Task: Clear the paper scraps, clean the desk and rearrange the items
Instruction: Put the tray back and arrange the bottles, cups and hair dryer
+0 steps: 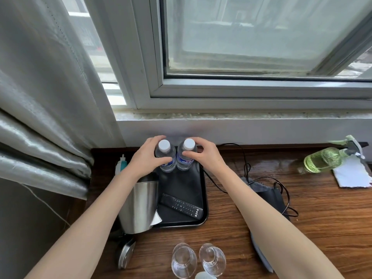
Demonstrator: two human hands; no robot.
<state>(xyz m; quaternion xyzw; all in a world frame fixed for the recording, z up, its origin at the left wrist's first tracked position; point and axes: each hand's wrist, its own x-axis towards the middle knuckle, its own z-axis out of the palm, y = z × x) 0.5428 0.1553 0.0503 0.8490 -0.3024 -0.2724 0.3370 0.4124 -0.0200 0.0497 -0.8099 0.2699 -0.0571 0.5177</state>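
Two clear white-capped plastic water bottles stand upright, touching, at the black tray's far end; the left hand grips the left bottle, the right hand the right bottle.

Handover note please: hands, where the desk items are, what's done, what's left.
Left hand has a grip on the left water bottle; right hand grips the right water bottle. Both bottles stand upright at the back of the black tray.
Remote lies on the tray; steel kettle at its left edge.
Two glasses on the desk in front of the tray; spray bottle and white cloth far right.
No paper scraps visible.
Left: release bottles, place glasses, tidy the black cable.
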